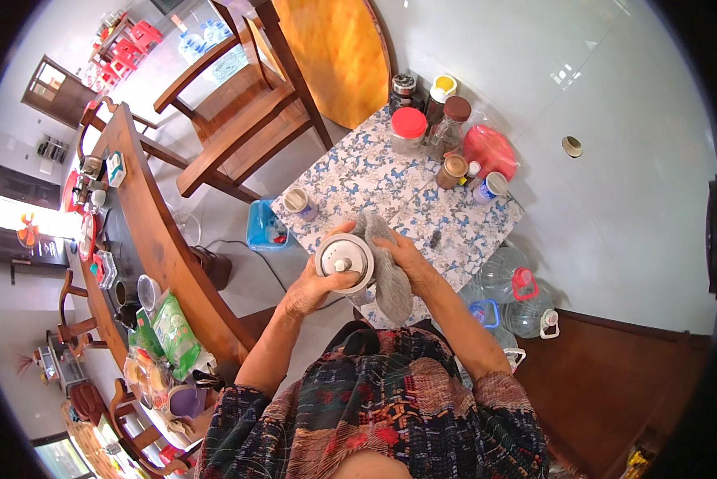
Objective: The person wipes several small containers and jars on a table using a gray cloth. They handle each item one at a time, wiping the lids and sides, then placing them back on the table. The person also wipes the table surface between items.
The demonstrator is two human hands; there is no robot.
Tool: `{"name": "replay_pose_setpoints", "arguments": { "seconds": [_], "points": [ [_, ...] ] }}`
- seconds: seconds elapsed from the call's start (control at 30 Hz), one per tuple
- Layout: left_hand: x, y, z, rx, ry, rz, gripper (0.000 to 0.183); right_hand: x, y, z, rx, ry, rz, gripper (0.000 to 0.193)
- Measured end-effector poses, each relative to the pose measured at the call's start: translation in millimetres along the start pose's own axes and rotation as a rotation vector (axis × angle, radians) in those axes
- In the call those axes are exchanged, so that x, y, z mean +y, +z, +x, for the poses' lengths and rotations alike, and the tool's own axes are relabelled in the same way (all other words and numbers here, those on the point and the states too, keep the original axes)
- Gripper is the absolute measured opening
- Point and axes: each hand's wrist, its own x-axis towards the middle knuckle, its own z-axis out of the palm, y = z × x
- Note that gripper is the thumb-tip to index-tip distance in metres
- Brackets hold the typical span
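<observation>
Fingers of the left hand curl closed around the near rim of a round white ceramic lid with a small centre knob, gripping it from below and to the left. Right hand lies against the lid's far side, its fingers folded shut over a soft grey cloth that drapes down past the lid's right edge. Lid and cloth touch, and both hang over the near edge of a small tabletop covered in a blue-and-white flowered sheet.

Beside the hands, the middle of that sheet is bare; a small pale cup stands near its left edge. Along the far edge crowd a red-lidded clear jar, a brown-lidded jar, a short tin and a red plastic bag. A blue box sits on the glossy floor just left of the tabletop, clear water jugs to the right, and a wooden chair beyond.
</observation>
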Motion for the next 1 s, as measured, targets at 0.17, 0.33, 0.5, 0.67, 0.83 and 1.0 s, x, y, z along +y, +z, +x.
{"name": "replay_pose_setpoints", "arguments": {
  "seconds": [0.17,0.33,0.5,0.67,0.83,1.0],
  "points": [
    [-13,29,8,0.160,0.024,-0.441,0.067,-5,-4,20,0.217,-0.344,-0.502,0.042],
    [-11,25,18,0.176,0.072,-0.653,0.051,-14,20,1,0.151,-0.812,-0.860,0.033],
    [-15,16,17,0.154,0.103,-0.695,0.047,-19,3,-27,-0.070,-0.894,-1.074,0.040],
    [-14,3,11,0.164,0.086,-0.658,0.066,-21,-26,-50,-0.108,-0.620,-1.255,0.041],
    [-15,7,8,0.037,0.012,-0.693,0.070,-29,-1,-43,0.085,-0.805,-0.775,0.051],
    [-27,7,3,0.057,0.056,-0.592,0.062,-38,33,-31,0.108,-0.951,-1.219,0.050]
  ]
}}
